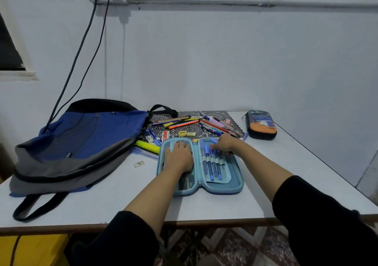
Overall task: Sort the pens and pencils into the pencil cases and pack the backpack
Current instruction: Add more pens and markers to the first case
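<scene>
A light blue pencil case (223, 188) lies open flat on the white table (102, 200). My left hand (179, 155) rests flat on its left mesh half. My right hand (224, 144) has its fingers curled over the tops of several blue pens (211, 166) held in the right half's elastic loops; what it grips is hidden. Loose pens and pencils (216, 126) lie on a patterned mat (185, 129) behind the case. A second, dark pencil case (260, 126) with a cartoon print sits zipped at the right. The blue and grey backpack (81, 140) lies flat at the left.
A yellow highlighter (147, 145), erasers (149, 139), a yellow sharpener (182, 133) and a red-and-white box (164, 135) lie between backpack and case. Two cables (86, 50) hang from wall sockets onto the backpack. The table's front edge (204, 222) runs close to my forearms.
</scene>
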